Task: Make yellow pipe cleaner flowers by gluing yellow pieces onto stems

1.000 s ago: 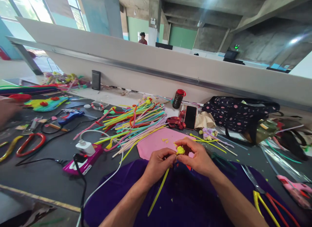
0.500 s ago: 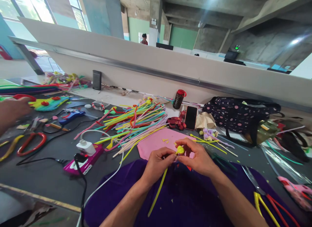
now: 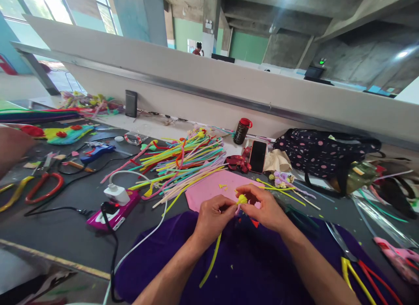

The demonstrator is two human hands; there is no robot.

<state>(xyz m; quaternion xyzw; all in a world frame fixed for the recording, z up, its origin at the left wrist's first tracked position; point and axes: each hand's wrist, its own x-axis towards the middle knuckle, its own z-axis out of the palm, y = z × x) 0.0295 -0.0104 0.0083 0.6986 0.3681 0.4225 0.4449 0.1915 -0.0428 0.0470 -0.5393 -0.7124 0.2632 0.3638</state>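
Observation:
Both my hands meet over the purple cloth [image 3: 252,261]. My left hand [image 3: 214,215] pinches a yellow pipe cleaner [image 3: 212,261], whose loose end hangs down below the fingers. Between my fingertips sits a small yellow flower-like bundle [image 3: 242,199], with a bit of pale stem under it. My right hand [image 3: 262,206] grips this bundle between thumb and fingers from the right side. Just behind lies a pink mat [image 3: 209,189] with yellow scraps [image 3: 222,186]. A small red piece under my right hand is partly hidden.
A heap of coloured pipe cleaners [image 3: 186,161] lies behind the mat. Left stands a purple power strip [image 3: 114,211] with cables. Right are scissors [image 3: 350,252], a phone [image 3: 258,156], a bottle [image 3: 241,131] and a dotted bag [image 3: 324,158]. Another person's arm [image 3: 13,147] reaches in at left.
My hands stay close together at the yellow bundle, with only slight finger movement. The pipe cleaner's hanging end has shifted a little. The other person's arm at left has moved and blurred.

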